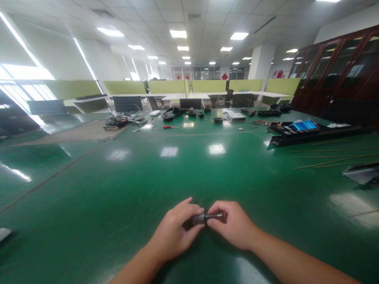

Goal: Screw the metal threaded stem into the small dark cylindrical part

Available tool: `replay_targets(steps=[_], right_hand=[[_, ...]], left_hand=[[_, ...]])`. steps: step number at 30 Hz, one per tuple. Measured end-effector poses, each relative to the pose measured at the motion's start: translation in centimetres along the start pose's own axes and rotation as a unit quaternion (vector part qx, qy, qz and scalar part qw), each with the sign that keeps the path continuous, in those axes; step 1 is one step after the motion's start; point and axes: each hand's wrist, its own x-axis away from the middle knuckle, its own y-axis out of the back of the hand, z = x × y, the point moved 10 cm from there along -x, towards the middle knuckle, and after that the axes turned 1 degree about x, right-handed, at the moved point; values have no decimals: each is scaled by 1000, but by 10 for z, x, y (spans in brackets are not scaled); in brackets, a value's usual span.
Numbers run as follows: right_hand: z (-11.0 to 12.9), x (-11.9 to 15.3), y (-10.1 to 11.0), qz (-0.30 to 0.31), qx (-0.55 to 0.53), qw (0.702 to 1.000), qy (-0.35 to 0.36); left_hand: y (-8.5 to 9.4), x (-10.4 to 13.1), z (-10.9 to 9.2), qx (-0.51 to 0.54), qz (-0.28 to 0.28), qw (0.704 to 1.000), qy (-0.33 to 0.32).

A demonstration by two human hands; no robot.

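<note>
A small dark metal cylinder with a thin spring-wrapped rod (199, 219) lies sideways between my hands, low in the middle of the head view. My left hand (180, 225) is closed around the thick cylinder end, thumb below and fingers above. My right hand (232, 223) has its thumb and index finger curled round the spring-wrapped rod, close to where it meets the cylinder. The rod's bright tip shows inside the curl of the right fingers. The cylinder's left end is hidden in my left hand.
Beneath my hands spreads a glossy green tabletop (142, 177). Far back lie an orange screwdriver (168, 126), a white box (236, 116) and several small black trays (218, 120). To the right are a long black channel (314, 136), a blue pack (304, 125) and thin rods (334, 157).
</note>
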Motion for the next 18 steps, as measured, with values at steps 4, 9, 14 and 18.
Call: replay_targets(steps=[4, 9, 14, 18], right_hand=[[1, 0, 0, 0, -1, 1000, 3], [2, 1, 0, 5, -12, 1000, 1], [3, 1, 1, -1, -11, 1000, 2], [2, 0, 1, 1, -14, 1000, -5]], left_hand=[[1, 1, -1, -5, -8, 1000, -5], [4, 1, -1, -8, -16, 1000, -8], [7, 0, -2, -4, -25, 1000, -10], [8, 1, -3, -4, -37, 999, -27]])
